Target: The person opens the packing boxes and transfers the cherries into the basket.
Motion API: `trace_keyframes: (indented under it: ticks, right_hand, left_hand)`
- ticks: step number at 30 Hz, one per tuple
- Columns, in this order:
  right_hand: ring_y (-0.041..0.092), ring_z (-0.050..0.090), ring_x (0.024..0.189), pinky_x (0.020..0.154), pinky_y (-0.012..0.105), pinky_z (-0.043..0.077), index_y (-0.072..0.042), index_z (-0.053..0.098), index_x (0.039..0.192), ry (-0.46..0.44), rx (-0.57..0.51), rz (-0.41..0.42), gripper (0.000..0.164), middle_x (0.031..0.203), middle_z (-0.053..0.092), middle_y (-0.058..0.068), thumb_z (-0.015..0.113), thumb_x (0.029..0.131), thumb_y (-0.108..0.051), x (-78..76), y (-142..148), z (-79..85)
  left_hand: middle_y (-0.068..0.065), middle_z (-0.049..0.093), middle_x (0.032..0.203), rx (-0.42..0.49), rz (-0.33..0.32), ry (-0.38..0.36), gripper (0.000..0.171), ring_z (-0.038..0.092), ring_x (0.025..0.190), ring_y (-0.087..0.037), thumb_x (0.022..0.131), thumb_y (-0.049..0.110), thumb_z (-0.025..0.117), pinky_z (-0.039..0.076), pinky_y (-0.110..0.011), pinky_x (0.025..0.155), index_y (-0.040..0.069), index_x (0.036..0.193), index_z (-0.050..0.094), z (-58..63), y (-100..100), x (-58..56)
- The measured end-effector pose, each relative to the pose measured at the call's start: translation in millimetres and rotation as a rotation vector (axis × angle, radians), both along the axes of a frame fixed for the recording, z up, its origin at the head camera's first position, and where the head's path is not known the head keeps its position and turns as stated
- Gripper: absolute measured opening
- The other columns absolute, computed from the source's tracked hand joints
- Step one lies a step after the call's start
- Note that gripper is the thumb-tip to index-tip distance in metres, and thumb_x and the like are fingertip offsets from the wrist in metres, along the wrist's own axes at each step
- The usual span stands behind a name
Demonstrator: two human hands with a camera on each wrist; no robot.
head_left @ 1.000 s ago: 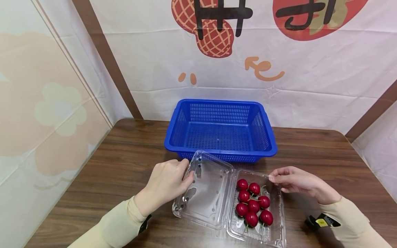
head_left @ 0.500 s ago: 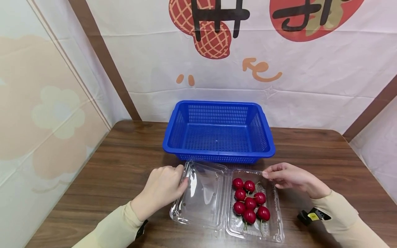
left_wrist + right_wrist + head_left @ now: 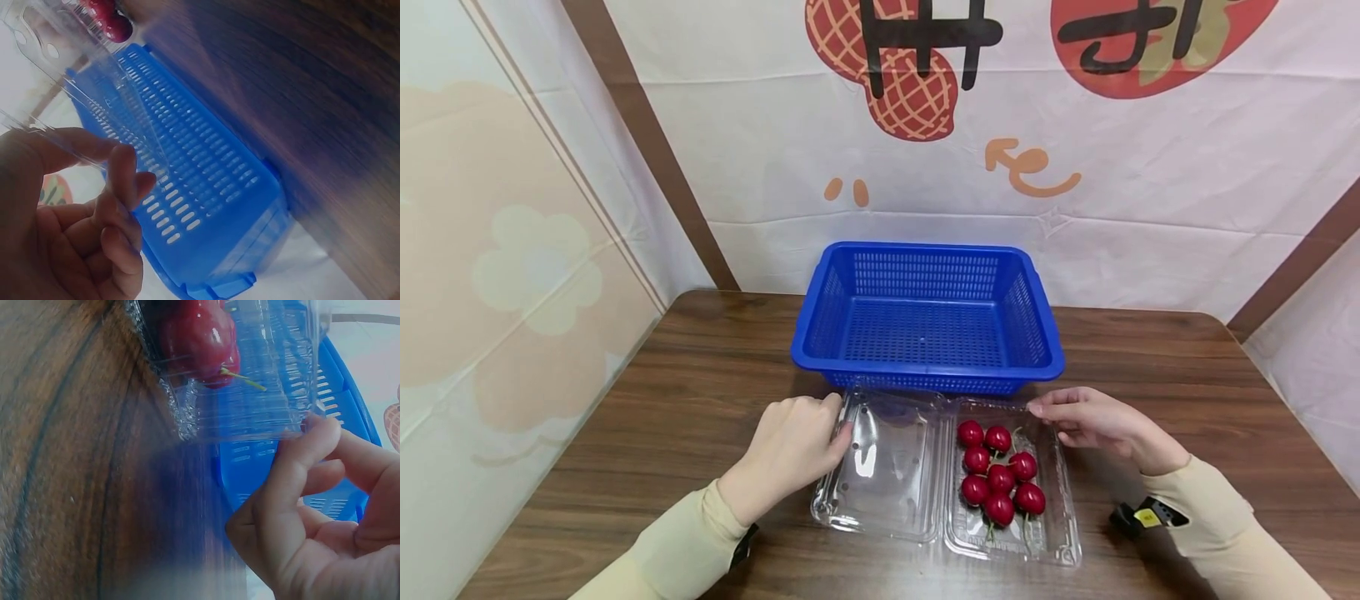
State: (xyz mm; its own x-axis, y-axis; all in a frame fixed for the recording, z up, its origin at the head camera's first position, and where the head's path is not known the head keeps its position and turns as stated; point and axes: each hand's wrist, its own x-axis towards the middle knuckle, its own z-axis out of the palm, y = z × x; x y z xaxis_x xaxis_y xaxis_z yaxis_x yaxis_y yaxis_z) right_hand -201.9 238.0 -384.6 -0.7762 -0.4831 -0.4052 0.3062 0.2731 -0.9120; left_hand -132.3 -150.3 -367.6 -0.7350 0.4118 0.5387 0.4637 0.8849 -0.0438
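A clear plastic clamshell box (image 3: 942,467) lies unfolded in front of the basket, lid half on the left, bottom half on the right. Several red cherries (image 3: 1000,479) with green stems sit in the right half. My left hand (image 3: 793,450) pinches the lid's left edge between thumb and fingers, its other fingers curled in the left wrist view. The far right corner of the bottom half is pinched by my right hand (image 3: 1105,425). In the right wrist view thumb and forefinger (image 3: 322,434) meet at that clear rim, and a cherry (image 3: 197,340) shows through the wall.
Just behind the clamshell stands a blue perforated plastic basket (image 3: 925,333) with nothing in it. Both rest on a brown wooden table (image 3: 715,367). A printed cloth (image 3: 760,125) hangs behind the table, and another covers the left side.
The lid half has been lowered from a raised tilt to lie nearly flat, my left hand keeping its edge. The clamshell and my right hand have shifted slightly left in the view.
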Motion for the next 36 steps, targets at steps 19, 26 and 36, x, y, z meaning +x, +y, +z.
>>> trace_keyframes:
  ticks: [19, 26, 36]
  right_hand:
    - [0.006, 0.061, 0.091, 0.080, 0.018, 0.051, -0.006, 0.061, 0.109, -0.129, -0.475, 0.009, 0.028, 0.104, 0.069, 0.000, 0.044, 0.091, 0.006, 0.6, 3, -15.6]
    - [0.006, 0.062, 0.089, 0.078, 0.017, 0.051, -0.004, 0.059, 0.104, -0.127, -0.456, -0.022, 0.020, 0.098, 0.069, 0.001, 0.047, 0.091, 0.005, -0.3, -3, -16.6]
    - [0.002, 0.060, 0.083, 0.075, 0.015, 0.051, -0.003, 0.057, 0.103, -0.113, -0.402, -0.074, 0.016, 0.094, 0.067, -0.002, 0.049, 0.091, 0.001, -3.7, -11, -18.8]
  left_hand:
    - [-0.004, 0.048, 0.044, 0.009, 0.060, -0.064, 0.030, 0.048, 0.037, -0.028, 0.072, 0.024, 0.067, 0.036, -0.042, 0.031, 0.010, 0.057, 0.045, -13.5, -12, -7.0]
    - [-0.007, 0.049, 0.043, -0.011, 0.081, -0.085, 0.030, 0.048, 0.036, -0.028, 0.072, 0.023, 0.066, 0.035, -0.041, 0.030, 0.010, 0.055, 0.044, -17.5, -15, -9.3]
    - [-0.009, 0.052, 0.046, -0.018, 0.098, -0.121, 0.030, 0.049, 0.038, -0.029, 0.072, 0.023, 0.066, 0.036, -0.042, 0.030, 0.010, 0.055, 0.045, -22.3, -19, -11.0]
